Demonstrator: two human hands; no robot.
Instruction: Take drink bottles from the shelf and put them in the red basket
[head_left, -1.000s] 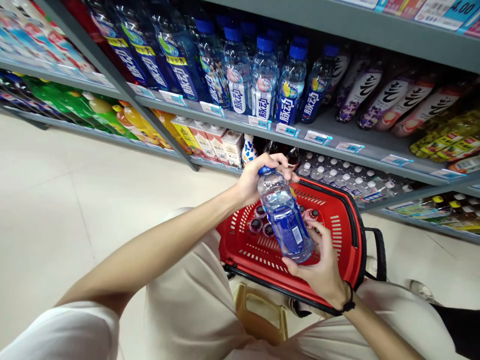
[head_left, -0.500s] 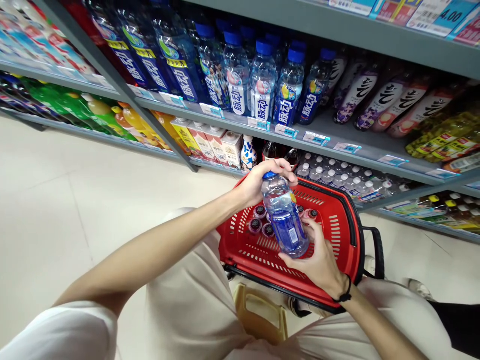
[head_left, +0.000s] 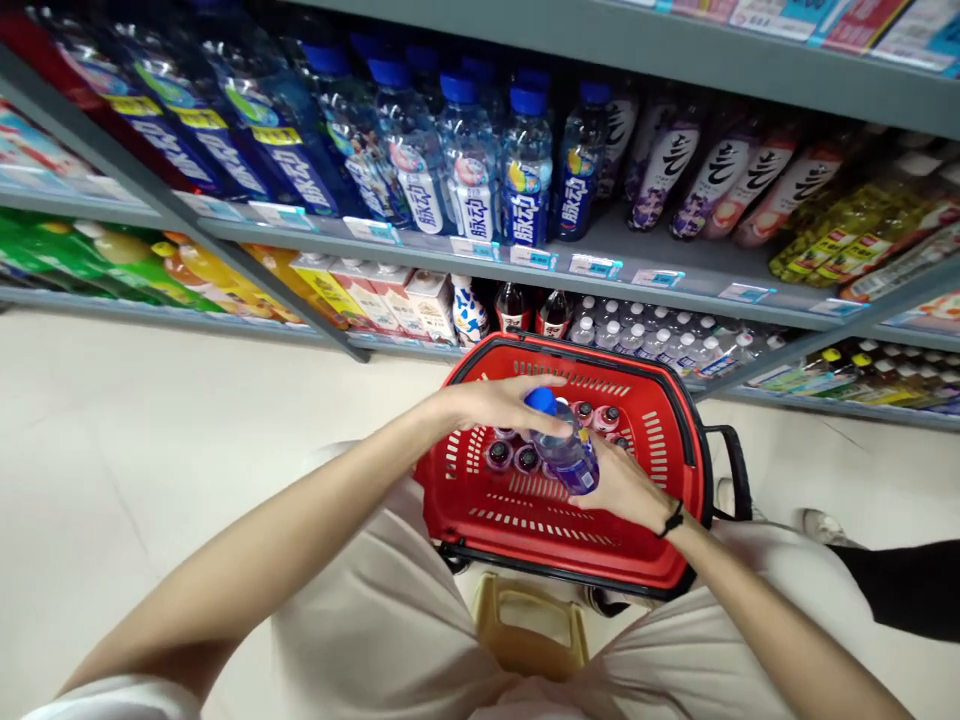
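A clear drink bottle with a blue cap and blue label (head_left: 574,462) is tilted over the red shopping basket (head_left: 517,524), its cap toward the upper left. My left hand (head_left: 495,408) is around its neck, thumb across the near side and fingers on the far side. Around the lower body, my right hand (head_left: 626,487) is closed from the right, some of its fingers hidden behind the bottle. Beneath, several dark-capped bottles (head_left: 527,459) stand upright inside the basket, partly covered by my hands.
Beyond the basket, a grey shelf (head_left: 420,245) holds rows of blue-capped bottles (head_left: 529,170) and purple-pink bottles (head_left: 667,180). Cartons (head_left: 386,300) sit on the lower shelf. The basket's black handle (head_left: 735,470) juts right. A yellow stool (head_left: 529,625) is between my legs; another person's shoe (head_left: 821,527) is at right.
Both hands have lowered the bottle into the basket's opening. My left hand has shifted from over the cap to around the neck. The view has turned, so the shelves appear further left.
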